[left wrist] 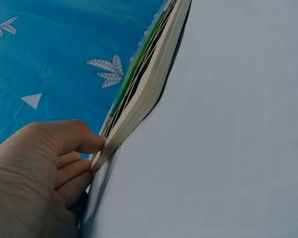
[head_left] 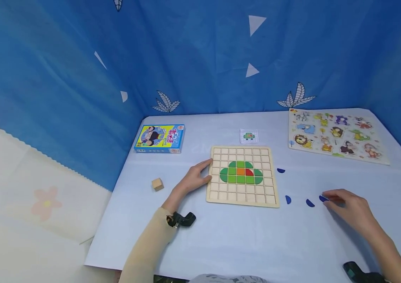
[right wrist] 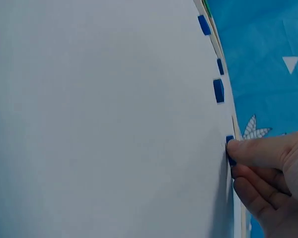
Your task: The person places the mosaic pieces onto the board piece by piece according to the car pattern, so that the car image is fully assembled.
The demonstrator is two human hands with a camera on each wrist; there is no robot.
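A wooden grid board [head_left: 241, 197] lies flat, with green blocks [head_left: 232, 179], an orange block [head_left: 240, 171] and a red rounded block [head_left: 249, 172] set in its middle squares. At its left edge rests my left hand [head_left: 192, 180], thumb and forefinger spread apart along the rim. In the left wrist view the fingertips touch the board's side [left wrist: 159, 74]. Off to the right, my right hand [head_left: 352, 208] pinches a dark blue half-round block [head_left: 323, 198] between thumb and fingers, low at the tabletop. Three similar blue blocks [head_left: 310, 203] lie between this hand and the board.
A small pattern card [head_left: 249, 136] lies behind the board. Back left is a colourful box [head_left: 159, 138], with a wooden cube [head_left: 157, 184] nearer me. An animal puzzle board [head_left: 338, 135] occupies the back right. Blue curtain [head_left: 214, 59] hangs behind the white table.
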